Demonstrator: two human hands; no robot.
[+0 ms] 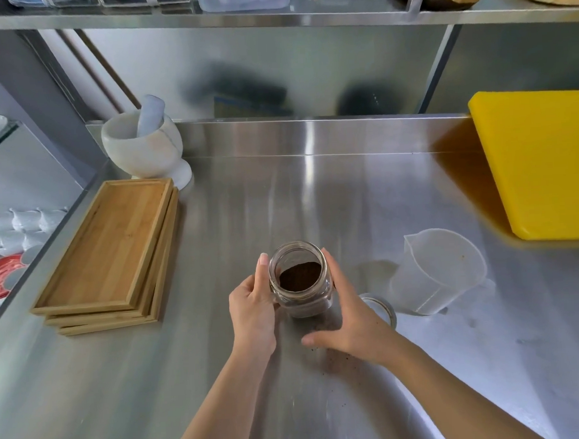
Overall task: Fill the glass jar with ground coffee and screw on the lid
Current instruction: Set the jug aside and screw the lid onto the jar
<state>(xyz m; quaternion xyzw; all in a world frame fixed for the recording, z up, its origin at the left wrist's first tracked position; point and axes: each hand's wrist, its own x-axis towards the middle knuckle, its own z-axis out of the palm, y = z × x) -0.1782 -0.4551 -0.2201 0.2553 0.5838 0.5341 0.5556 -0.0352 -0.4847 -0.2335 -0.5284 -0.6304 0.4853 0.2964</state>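
Steel counter [280, 193]: both hands [252, 307] cup the open jar [299, 280]

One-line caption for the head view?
Both hands, left and right, cup an open jar of coffee on a steel counter; lid beside it.

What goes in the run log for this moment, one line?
jar: open, coffee inside | left hand: on jar | right hand: on jar | lid: off, on counter | pitcher: empty
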